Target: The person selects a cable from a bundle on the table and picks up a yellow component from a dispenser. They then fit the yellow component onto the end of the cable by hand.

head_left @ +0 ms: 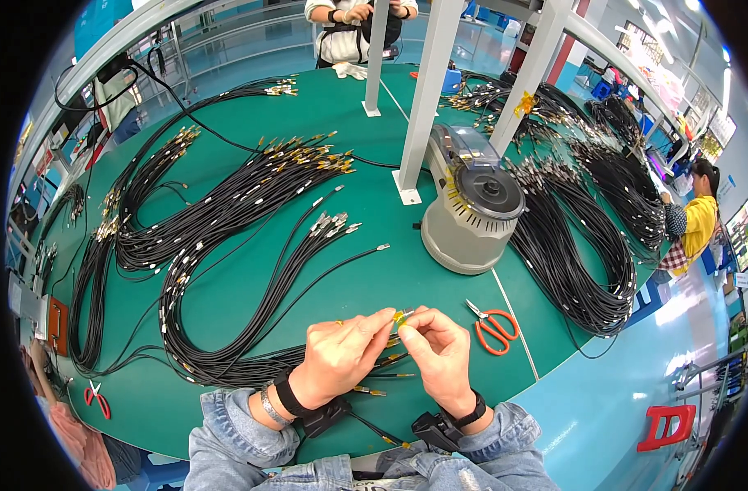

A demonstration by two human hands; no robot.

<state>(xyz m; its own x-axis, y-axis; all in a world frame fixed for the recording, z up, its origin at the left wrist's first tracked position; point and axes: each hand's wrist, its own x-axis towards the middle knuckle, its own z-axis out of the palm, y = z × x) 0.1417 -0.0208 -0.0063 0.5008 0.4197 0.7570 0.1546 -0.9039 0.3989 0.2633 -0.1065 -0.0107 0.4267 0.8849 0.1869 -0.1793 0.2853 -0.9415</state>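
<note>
Both hands meet over the near middle of the green table. My left hand point(341, 357) is closed, thumb and forefinger pinching a small silver cable connector point(407, 312) with yellow tape about it. Pressed against the same taped end are the fingertips of my right hand point(436, 353), also closed. Under and beside my hands lie black cables with taped tips point(371, 391). Just to the right rest orange-handled scissors point(495, 329), blades apart. A long bundle of black cables point(186, 315) with silver and yellow ends curves away to the left.
A grey round tape dispenser point(472, 217) stands beyond my hands, next to white metal posts point(427, 98). More cable bundles point(579, 254) cover the right side. Red-handled scissors point(98, 398) lie at the left edge. One person point(341, 37) stands across the table; another point(700, 217) is at right.
</note>
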